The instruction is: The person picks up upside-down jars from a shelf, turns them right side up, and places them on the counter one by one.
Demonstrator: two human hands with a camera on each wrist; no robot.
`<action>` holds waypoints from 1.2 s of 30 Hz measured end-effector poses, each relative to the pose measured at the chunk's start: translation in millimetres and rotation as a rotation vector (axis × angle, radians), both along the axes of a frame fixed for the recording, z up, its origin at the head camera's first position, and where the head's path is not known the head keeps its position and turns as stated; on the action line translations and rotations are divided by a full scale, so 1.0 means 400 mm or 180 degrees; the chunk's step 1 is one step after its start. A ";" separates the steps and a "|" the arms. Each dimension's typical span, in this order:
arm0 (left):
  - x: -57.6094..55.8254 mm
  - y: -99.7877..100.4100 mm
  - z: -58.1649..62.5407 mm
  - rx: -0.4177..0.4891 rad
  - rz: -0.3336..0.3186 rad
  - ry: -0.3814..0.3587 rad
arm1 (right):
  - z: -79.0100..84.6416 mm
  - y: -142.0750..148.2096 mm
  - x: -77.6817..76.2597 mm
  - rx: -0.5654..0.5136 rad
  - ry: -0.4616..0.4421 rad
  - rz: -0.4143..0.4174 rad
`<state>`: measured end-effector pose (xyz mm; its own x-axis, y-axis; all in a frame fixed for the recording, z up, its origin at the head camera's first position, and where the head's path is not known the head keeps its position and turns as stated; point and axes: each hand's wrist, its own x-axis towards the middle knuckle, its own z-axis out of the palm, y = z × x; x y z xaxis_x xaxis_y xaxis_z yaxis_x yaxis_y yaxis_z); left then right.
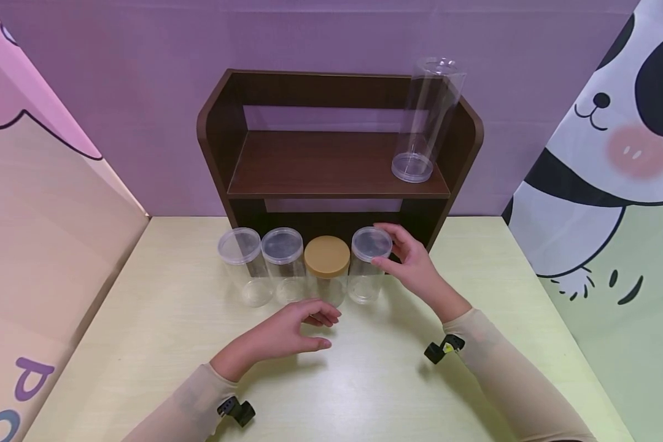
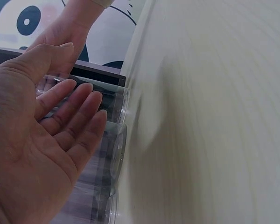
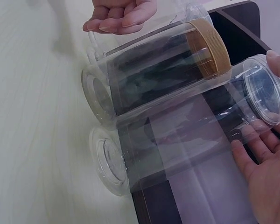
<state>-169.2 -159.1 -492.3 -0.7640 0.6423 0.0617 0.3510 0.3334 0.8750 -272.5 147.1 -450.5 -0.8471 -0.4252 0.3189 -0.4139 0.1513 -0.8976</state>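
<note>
Four clear plastic jars would be several in a row before the shelf. At the row's right end stands a clear-lidded jar [image 1: 366, 279]; my right hand [image 1: 413, 265] holds it near the lid, thumb at the front and fingers round the back. The right wrist view shows this jar's clear lid [image 3: 263, 88] beside the thumb. Left of it is a jar with a tan lid [image 1: 327, 256]. My left hand [image 1: 287, 331] hovers in front of that jar, fingers loosely bent and holding nothing. In the left wrist view its palm [image 2: 37, 163] faces the camera.
Two more clear-lidded jars, one at the far left [image 1: 239, 245] and one beside it [image 1: 282, 245], complete the row. A tall clear cylinder [image 1: 414, 169] stands on the right of the dark brown shelf [image 1: 320, 162]. Printed cloth panels [image 1: 602, 245] flank the pale wooden table [image 1: 364, 393].
</note>
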 end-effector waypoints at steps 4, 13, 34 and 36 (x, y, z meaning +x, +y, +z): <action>0.002 -0.002 0.003 -0.0002 0.0011 0.0007 | 0.003 0.001 0.002 0.0031 -0.0012 0.0007; 0.002 -0.004 0.009 -0.0002 0.0019 0.0008 | 0.011 0.009 0.007 0.0084 0.0058 0.0000; 0.002 -0.039 0.075 0.0123 0.0284 0.0328 | 0.054 0.088 0.061 -0.0091 0.0924 -0.0096; 0.002 -0.050 0.096 0.0238 0.0385 0.0472 | 0.053 0.091 0.061 -0.0111 0.0924 -0.0088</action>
<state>-168.3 -178.9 -454.0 -0.8144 0.5357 0.2232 0.4390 0.3171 0.8407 -248.1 183.4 -429.3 -0.7294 -0.3877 0.5637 -0.6504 0.1374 -0.7471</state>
